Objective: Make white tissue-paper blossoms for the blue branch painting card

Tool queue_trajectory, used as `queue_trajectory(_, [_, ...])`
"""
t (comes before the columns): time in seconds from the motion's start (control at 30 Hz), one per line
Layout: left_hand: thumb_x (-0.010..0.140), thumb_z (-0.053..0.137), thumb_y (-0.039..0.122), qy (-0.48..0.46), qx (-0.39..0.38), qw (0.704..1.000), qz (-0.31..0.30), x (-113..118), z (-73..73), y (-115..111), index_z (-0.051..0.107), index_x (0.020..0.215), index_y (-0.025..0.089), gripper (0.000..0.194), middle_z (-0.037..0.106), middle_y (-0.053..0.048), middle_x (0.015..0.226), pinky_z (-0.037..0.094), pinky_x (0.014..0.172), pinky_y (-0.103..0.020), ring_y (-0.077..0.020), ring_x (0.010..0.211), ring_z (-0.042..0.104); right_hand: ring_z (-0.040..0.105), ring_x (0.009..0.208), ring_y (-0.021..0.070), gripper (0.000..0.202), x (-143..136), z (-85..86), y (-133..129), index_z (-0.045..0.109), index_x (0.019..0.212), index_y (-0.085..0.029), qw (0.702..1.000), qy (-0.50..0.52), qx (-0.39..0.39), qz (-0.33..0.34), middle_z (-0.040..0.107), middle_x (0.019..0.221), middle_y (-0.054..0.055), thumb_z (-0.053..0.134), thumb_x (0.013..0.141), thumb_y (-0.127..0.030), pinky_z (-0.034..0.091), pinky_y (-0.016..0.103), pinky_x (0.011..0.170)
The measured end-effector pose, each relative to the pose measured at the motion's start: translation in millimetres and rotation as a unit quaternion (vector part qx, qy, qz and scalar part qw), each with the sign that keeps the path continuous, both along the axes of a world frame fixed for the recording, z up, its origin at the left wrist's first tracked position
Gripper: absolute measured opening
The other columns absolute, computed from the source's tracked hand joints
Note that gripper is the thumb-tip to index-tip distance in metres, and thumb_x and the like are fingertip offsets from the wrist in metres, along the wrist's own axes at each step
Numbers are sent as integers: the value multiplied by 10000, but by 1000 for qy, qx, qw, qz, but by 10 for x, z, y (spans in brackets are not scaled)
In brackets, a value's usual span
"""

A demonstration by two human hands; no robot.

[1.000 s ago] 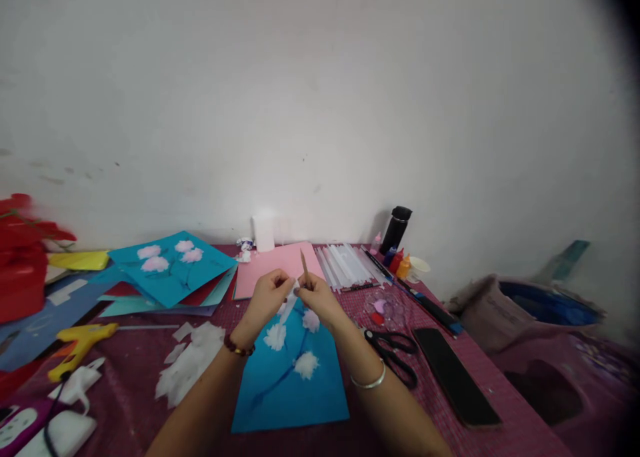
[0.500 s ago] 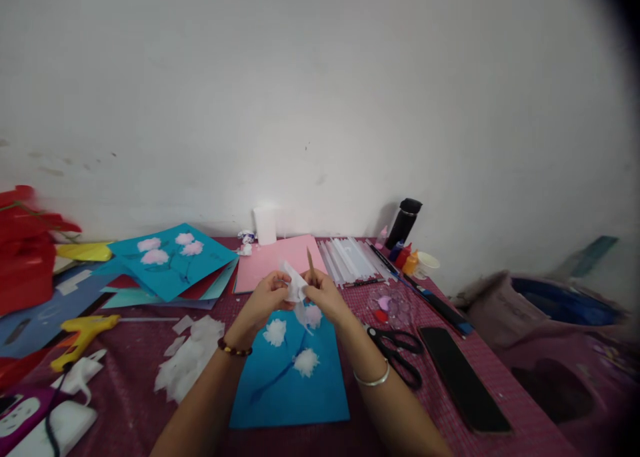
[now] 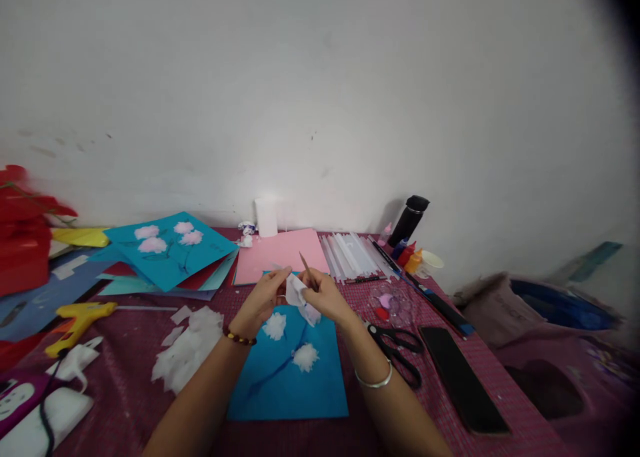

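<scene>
Both hands meet above a blue sheet of paper [image 3: 287, 397] that bears white and pale pink tissue puffs and a painted dark blue stem. A small white tissue piece [image 3: 296, 290] is between them. My left hand [image 3: 265, 300] is closed, its fingertips pinching the tissue's left side. My right hand [image 3: 325, 300] grips the tissue's other side and also a thin brown stick [image 3: 307, 268], which points up and to the left. One white puff [image 3: 306, 357] sits below my hands on the sheet, another [image 3: 275, 326] just right of my left wrist.
Left lie loose tissue squares [image 3: 187, 350], a yellow glue gun [image 3: 80, 324] and a finished flower picture [image 3: 173, 247]. Right are black-handled scissors [image 3: 400, 350], a phone [image 3: 463, 380], paint bottles [image 3: 410, 257] and a black flask [image 3: 409, 221]. Glue sticks [image 3: 353, 254] and pink paper [image 3: 285, 247] are behind.
The tissue has turned and folded between my fingers, and the stick now leans further left. My left hand has shifted slightly. The camera view has moved a little.
</scene>
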State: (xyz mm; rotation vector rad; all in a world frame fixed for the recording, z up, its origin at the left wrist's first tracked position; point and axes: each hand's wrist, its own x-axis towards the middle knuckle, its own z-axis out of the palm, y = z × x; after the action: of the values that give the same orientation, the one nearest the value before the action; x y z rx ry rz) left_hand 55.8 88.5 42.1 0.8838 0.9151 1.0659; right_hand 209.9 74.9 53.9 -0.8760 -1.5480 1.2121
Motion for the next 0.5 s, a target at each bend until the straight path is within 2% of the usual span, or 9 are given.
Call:
queue_trajectory(0.17, [632,749,388,12,24,1000,-1,-39,70,-22,611,775,139,319,622,-4,619,493,524,-257,-131,532,583,433,568,86,121,7,-69,36,412,645,-203,998,41,-39,-3,503,686,-40,515,595,-165,331,209,512])
queue_trajectory(0.3, [664,698,402,54,63,997,2,-124,180,-40,601,813,149,309,620,-2,658,504,535,-261,-117,527,567,344,422,68,100,88,-121,80,421,717,-214,995,55,-87,4,433,572,-68,491,648,-229,203,195,398])
queue_trajectory(0.37, [674,673,376,94,86,992,-3,-154,221,-57,599,761,144,258,605,2,626,478,503,-234,-112,512,552,355,418,71,109,137,-105,79,479,759,-201,993,45,-102,33,459,556,-62,511,663,-240,181,197,391])
queue_trajectory(0.5, [690,651,313,189,134,971,-56,-132,279,-113,591,633,134,197,552,13,527,393,437,-193,-104,465,506,474,583,87,254,152,-34,37,546,910,-190,995,4,-60,82,565,781,-15,605,716,-344,313,195,469])
